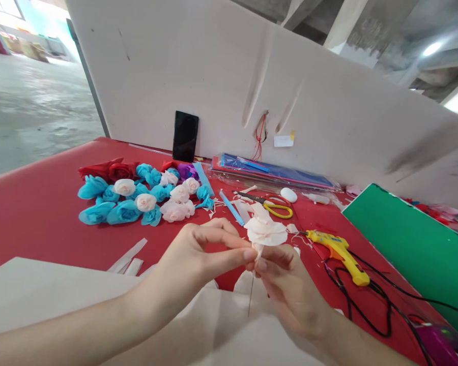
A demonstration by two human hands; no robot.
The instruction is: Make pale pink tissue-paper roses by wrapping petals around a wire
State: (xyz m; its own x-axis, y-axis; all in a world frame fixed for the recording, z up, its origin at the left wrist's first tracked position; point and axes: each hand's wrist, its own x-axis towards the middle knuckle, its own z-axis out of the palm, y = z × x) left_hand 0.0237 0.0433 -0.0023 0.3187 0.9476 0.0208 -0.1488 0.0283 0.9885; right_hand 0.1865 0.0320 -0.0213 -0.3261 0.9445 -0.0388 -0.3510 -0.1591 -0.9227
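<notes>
A pale pink paper flower (266, 231) stands upright between my hands, its petals spread above a thin wire stem (251, 297) that points down. Thumb and fingers of my left hand (209, 251) pinch the twisted base of the flower from the left. From the right, my right hand (286, 279) is closed on the same base, just above the wire. White paper sheets (72, 290) lie under my forearms. Beyond the flower are scissors with yellow handles (278, 210) and a blue paper strip (232, 207).
Finished blue (126, 211), white and red paper flowers lie in rows at left on the red table. A yellow glue gun (339, 251) with a black cable rests at right beside a green board (408, 254). A phone (185, 136) leans against the pale partition (221, 66).
</notes>
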